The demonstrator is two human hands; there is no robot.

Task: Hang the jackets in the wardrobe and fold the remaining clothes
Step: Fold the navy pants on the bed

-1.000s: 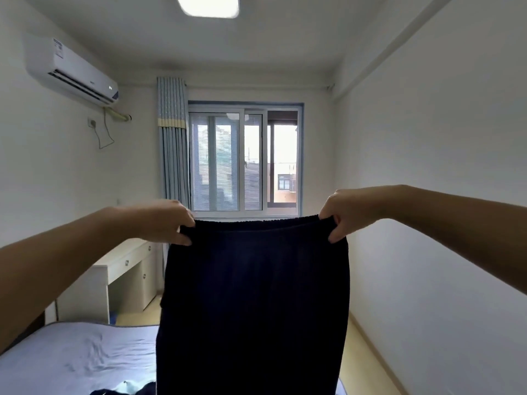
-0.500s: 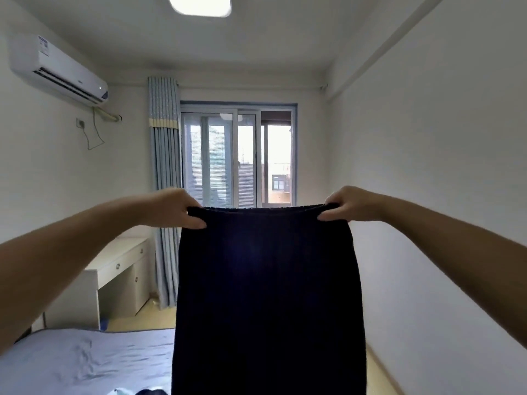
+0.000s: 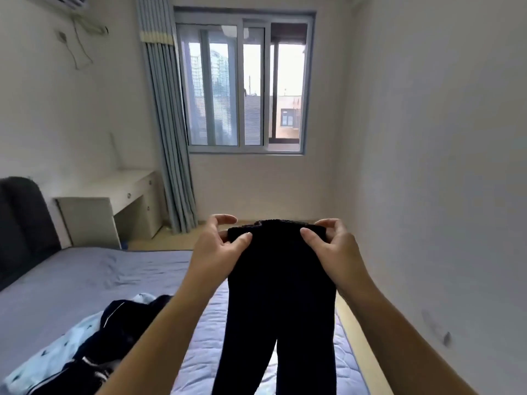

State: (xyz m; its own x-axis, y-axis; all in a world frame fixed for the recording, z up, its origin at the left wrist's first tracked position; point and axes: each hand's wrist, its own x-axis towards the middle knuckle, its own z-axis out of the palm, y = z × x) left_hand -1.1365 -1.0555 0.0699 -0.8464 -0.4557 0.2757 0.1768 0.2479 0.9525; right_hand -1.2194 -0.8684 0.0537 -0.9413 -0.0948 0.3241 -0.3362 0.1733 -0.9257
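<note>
Trousers [image 3: 281,295] up in the air over the bed [image 3: 85,275], that's what I've got on screen. The left hand [image 3: 216,252] pinches one end of the waistband under its thumb and the right hand [image 3: 333,246] pinches the other end, both clamped on the cloth. They're very dark, near black, the waistband bunched narrow, two legs hanging straight and parting low down. A heap of clothes [image 3: 94,337], pale blue and navy, lies on the bed's near side.
</note>
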